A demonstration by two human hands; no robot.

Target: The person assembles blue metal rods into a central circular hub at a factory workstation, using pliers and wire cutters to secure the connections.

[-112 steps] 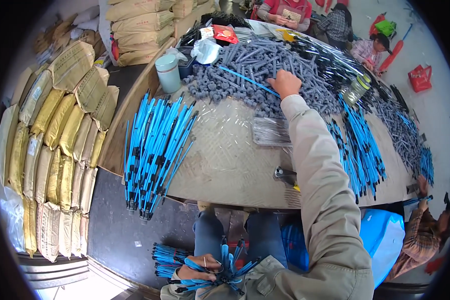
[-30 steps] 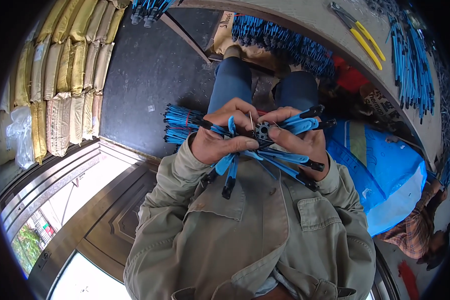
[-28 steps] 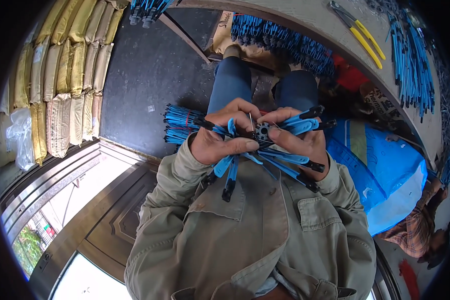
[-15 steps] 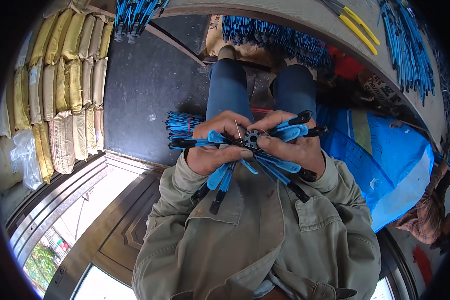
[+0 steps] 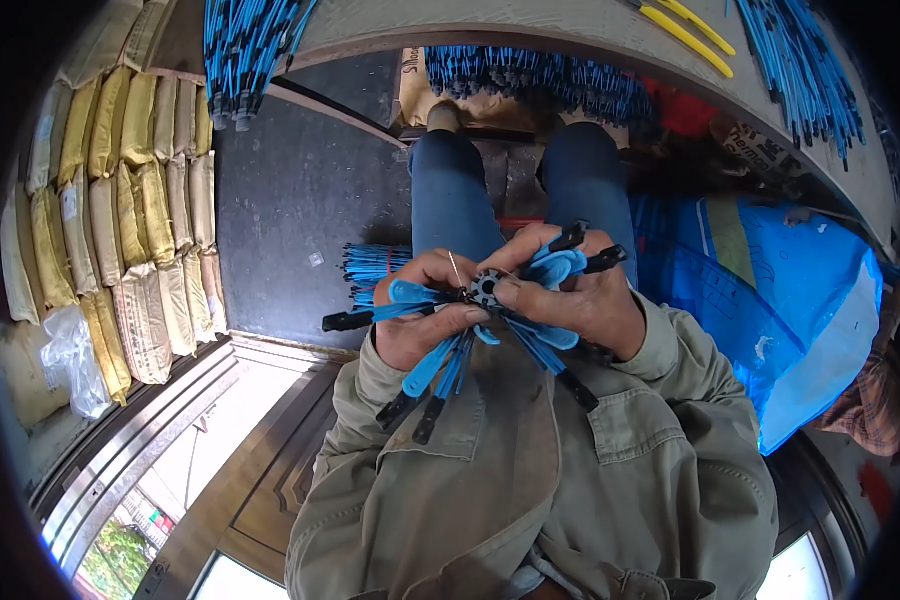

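Observation:
In front of my jacket I hold a blue-and-black spoked piece, whose small black toothed hub (image 5: 487, 287) has a hole in its middle. Blue arms (image 5: 423, 373) with black ends fan out around that hub. My left hand (image 5: 402, 338) is closed on the left side of the piece, thumb and fingers pinching near the hub. On the other side my right hand (image 5: 602, 308) grips it too, its thumb pressed against the hub's edge. A thin wire (image 5: 455, 268) sticks up beside my left fingers. Where the wire meets the hub is hidden.
A bundle of blue sticks (image 5: 375, 265) lies past my left hand. More blue-and-black bundles (image 5: 245, 55) rest on the curved table (image 5: 390, 22), with yellow-handled pliers (image 5: 692, 40) at the right. Stacked sacks (image 5: 100, 220) line the left, and blue sheeting (image 5: 810, 290) spreads at the right.
The whole view has shifted a little. Both hands keep their grip, and the spoked piece is turned slightly, with its hub a bit further left in view.

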